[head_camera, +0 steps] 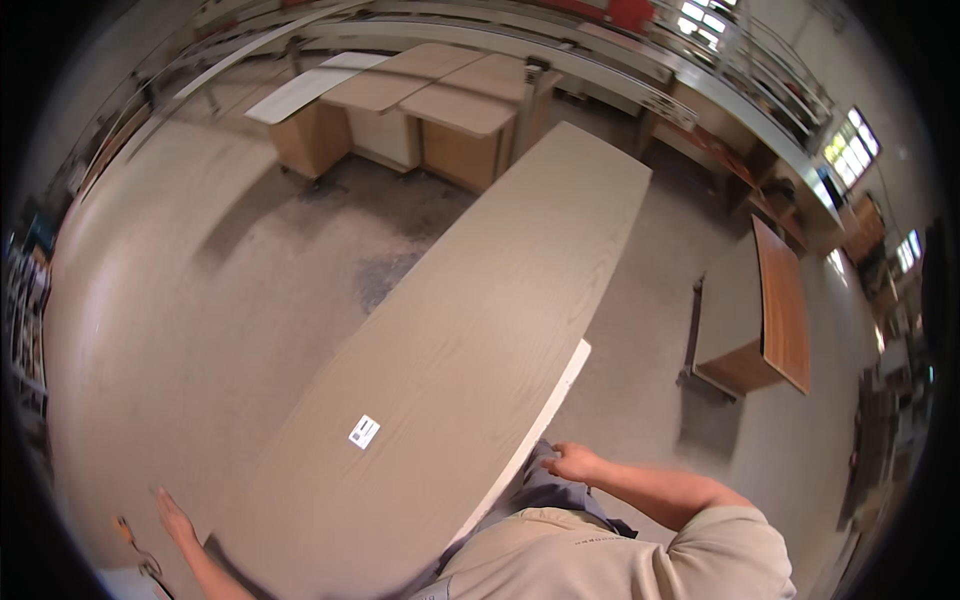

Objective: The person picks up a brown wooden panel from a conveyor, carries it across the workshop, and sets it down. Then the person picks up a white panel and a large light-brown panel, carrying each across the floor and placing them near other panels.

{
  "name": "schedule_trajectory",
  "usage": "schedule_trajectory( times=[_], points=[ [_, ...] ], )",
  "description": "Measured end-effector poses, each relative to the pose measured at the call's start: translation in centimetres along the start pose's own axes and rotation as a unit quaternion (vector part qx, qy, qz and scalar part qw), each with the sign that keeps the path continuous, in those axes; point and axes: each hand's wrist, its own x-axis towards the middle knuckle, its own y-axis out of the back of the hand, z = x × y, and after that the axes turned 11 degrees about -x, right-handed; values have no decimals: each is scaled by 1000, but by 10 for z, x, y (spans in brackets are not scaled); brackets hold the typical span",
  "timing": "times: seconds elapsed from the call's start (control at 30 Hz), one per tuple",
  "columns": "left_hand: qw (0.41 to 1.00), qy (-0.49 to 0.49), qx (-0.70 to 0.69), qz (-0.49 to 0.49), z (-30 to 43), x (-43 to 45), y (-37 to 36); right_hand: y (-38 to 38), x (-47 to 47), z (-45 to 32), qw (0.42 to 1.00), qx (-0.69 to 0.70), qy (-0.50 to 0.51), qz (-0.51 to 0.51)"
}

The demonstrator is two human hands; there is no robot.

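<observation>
A long wood-grain panel stretches before me, running from the lower left toward the upper right. A white label bearing print is stuck on its face. Along the panel's right side, below it, shows the pale edge of a white board. My left hand is out to the left of the panel, fingers extended, holding nothing visible. Close to my trouser leg, just right of the white edge, my right hand hangs with loosely bent fingers and nothing visible in it.
Wheeled stands with flat tops are at the far end, by a long machine beam. A wheeled cabinet with an orange-brown wood panel stands to the right. An orange-and-black tool with a cord is at lower left.
</observation>
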Motion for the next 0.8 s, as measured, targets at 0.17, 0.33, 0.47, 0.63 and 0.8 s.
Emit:
schedule_trajectory(
  times=[0.17,0.33,0.47,0.63,0.8],
  points=[
    [981,-10,157,114,-46,-131,-61,33,14,46,999,34,21,20],
    [962,148,201,108,-38,-319,-147,52,49,21,984,-87,158,4],
    [965,148,192,99,-26,-374,-164,68,92,-13,940,-135,291,112],
    [967,127,156,156,-24,-382,-167,68,179,-27,828,-143,460,286],
    [965,159,168,125,-21,-390,-175,43,193,-14,804,-294,396,333]
  ],
)
